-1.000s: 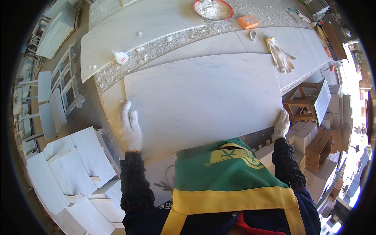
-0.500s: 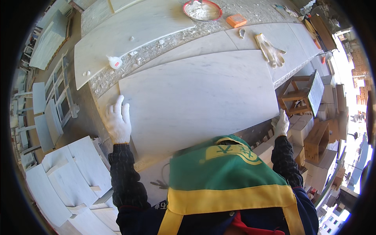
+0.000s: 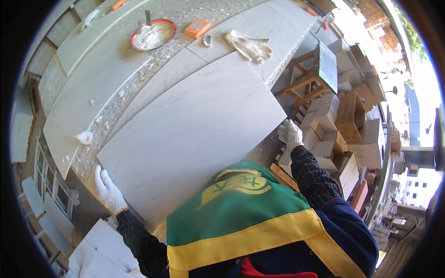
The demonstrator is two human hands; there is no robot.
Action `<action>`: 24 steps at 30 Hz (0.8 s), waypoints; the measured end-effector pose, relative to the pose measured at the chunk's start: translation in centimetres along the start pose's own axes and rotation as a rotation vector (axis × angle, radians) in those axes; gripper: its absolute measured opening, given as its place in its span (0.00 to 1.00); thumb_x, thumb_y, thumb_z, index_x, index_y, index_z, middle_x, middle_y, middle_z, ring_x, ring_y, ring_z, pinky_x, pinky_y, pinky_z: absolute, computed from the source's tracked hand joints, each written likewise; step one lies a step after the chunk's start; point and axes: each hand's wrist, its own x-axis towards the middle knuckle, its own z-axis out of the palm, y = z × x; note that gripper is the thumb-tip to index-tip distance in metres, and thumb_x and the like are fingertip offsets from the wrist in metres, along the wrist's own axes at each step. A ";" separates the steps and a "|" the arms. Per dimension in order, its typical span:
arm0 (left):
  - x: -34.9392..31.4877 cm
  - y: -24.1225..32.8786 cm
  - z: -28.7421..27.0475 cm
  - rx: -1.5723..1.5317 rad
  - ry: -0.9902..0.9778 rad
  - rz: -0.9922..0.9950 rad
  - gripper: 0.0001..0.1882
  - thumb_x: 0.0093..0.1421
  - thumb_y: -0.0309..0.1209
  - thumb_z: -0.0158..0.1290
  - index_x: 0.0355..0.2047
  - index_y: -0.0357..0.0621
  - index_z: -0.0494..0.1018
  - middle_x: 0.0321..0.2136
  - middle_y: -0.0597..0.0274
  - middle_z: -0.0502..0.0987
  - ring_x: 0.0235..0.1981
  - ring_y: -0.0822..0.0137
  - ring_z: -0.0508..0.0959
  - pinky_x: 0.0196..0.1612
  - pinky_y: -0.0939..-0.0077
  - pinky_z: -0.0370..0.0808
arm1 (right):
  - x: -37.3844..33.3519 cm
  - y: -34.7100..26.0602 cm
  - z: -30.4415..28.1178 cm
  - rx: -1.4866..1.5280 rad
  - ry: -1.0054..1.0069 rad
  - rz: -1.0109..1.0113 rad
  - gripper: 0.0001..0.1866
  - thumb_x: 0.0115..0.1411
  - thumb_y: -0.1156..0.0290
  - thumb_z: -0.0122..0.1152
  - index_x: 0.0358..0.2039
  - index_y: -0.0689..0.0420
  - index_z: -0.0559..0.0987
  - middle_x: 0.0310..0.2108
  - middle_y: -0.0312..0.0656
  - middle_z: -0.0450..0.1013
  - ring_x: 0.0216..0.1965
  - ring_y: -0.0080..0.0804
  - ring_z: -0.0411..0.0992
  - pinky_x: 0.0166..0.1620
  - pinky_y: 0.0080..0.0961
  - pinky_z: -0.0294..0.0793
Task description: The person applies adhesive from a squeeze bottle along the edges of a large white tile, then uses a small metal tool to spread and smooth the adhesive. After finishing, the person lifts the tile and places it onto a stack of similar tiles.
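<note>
A large white marble slab (image 3: pixel 185 134) with faint grey veins lies before me, its near edge hidden under my green and yellow apron (image 3: pixel 232 199). At its left edge is my left hand (image 3: pixel 110 191) in a white knitted glove, fingers stretched out along the side, the thumb out of sight. My right hand (image 3: pixel 291 134), gloved alike, has its fingers bent against the near right corner of the slab. Beyond the far corner, a loose work glove (image 3: pixel 250 46) rests on another pale slab (image 3: pixel 273 21).
Farther off stand a red-rimmed bowl (image 3: pixel 154 34) of white powder, an orange block (image 3: pixel 197 28) and a small white bottle (image 3: pixel 85 137). Another long slab (image 3: pixel 92 88) lies at the far left. On the right are a wooden stool (image 3: pixel 315 69) and cardboard boxes (image 3: pixel 350 118).
The view has swung to the right, so the table and slab appear turned and shifted left. Both hands stay at the slab's edges.
</note>
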 end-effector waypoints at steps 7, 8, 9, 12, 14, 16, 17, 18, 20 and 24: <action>0.1 -0.6 0.3 0.019 0.009 0.029 0.21 0.75 0.39 0.49 0.57 0.34 0.76 0.54 0.44 0.80 0.52 0.51 0.81 0.57 0.63 0.75 | -0.9 5.9 -0.1 -0.503 -0.193 -0.213 0.20 0.71 0.55 0.59 0.54 0.57 0.79 0.38 0.39 0.79 0.33 0.29 0.77 0.37 0.26 0.80; 0.1 -0.6 0.3 0.039 0.003 0.029 0.21 0.75 0.39 0.49 0.57 0.34 0.76 0.54 0.44 0.80 0.53 0.51 0.81 0.57 0.63 0.75 | -0.7 6.6 -0.2 -0.561 -0.196 -0.248 0.21 0.72 0.56 0.59 0.57 0.57 0.78 0.40 0.39 0.79 0.34 0.29 0.78 0.38 0.27 0.80; 0.1 -0.5 0.3 0.063 0.003 0.021 0.21 0.75 0.38 0.49 0.57 0.34 0.76 0.54 0.44 0.80 0.53 0.51 0.81 0.57 0.63 0.75 | -0.5 7.1 -0.3 -0.495 -0.196 -0.258 0.23 0.72 0.56 0.59 0.60 0.57 0.78 0.41 0.39 0.80 0.35 0.30 0.78 0.39 0.28 0.81; 0.1 -0.3 0.3 0.031 -0.010 0.002 0.20 0.76 0.38 0.49 0.57 0.35 0.76 0.55 0.45 0.80 0.53 0.52 0.80 0.57 0.63 0.75 | -0.2 7.5 -0.6 -0.519 -0.179 -0.297 0.25 0.72 0.57 0.59 0.63 0.57 0.76 0.44 0.40 0.80 0.38 0.31 0.78 0.41 0.30 0.81; 0.1 -0.1 0.2 0.011 -0.021 -0.014 0.20 0.76 0.38 0.49 0.57 0.35 0.76 0.55 0.45 0.80 0.53 0.52 0.80 0.58 0.63 0.75 | -0.4 7.2 -0.7 -0.454 -0.169 -0.244 0.25 0.71 0.57 0.59 0.63 0.57 0.75 0.45 0.40 0.80 0.39 0.31 0.78 0.41 0.30 0.81; 0.1 0.0 0.2 0.003 -0.025 -0.019 0.20 0.76 0.39 0.48 0.58 0.36 0.76 0.55 0.46 0.80 0.54 0.52 0.80 0.58 0.63 0.75 | -0.6 6.8 -0.8 -0.396 -0.161 -0.240 0.24 0.71 0.58 0.58 0.63 0.57 0.76 0.45 0.41 0.80 0.38 0.31 0.78 0.41 0.29 0.80; 0.1 0.0 0.2 0.004 -0.023 -0.019 0.20 0.76 0.39 0.48 0.58 0.36 0.76 0.56 0.46 0.80 0.54 0.52 0.80 0.58 0.63 0.75 | -0.7 6.7 -0.9 -0.371 -0.139 -0.173 0.24 0.71 0.59 0.58 0.63 0.57 0.76 0.44 0.41 0.80 0.37 0.31 0.78 0.40 0.29 0.80; 0.0 0.0 0.2 0.004 -0.024 -0.035 0.20 0.76 0.39 0.48 0.58 0.36 0.76 0.56 0.46 0.80 0.54 0.52 0.80 0.58 0.63 0.75 | -0.8 6.7 -1.0 -0.368 -0.131 -0.165 0.23 0.71 0.60 0.58 0.62 0.57 0.76 0.44 0.41 0.80 0.37 0.31 0.78 0.40 0.29 0.80; 0.0 0.0 0.2 0.015 -0.021 -0.016 0.20 0.76 0.39 0.48 0.58 0.36 0.76 0.56 0.46 0.80 0.54 0.52 0.80 0.58 0.63 0.75 | -0.8 6.9 -1.2 -0.328 -0.122 -0.152 0.22 0.71 0.63 0.58 0.62 0.57 0.76 0.43 0.41 0.80 0.36 0.30 0.77 0.38 0.28 0.80; 0.0 -0.1 0.2 0.014 -0.021 -0.026 0.21 0.76 0.39 0.48 0.58 0.36 0.76 0.55 0.47 0.80 0.54 0.53 0.80 0.58 0.64 0.75 | -0.3 7.7 -1.5 -0.294 -0.117 -0.240 0.21 0.70 0.69 0.57 0.62 0.58 0.75 0.40 0.40 0.79 0.33 0.30 0.77 0.36 0.27 0.79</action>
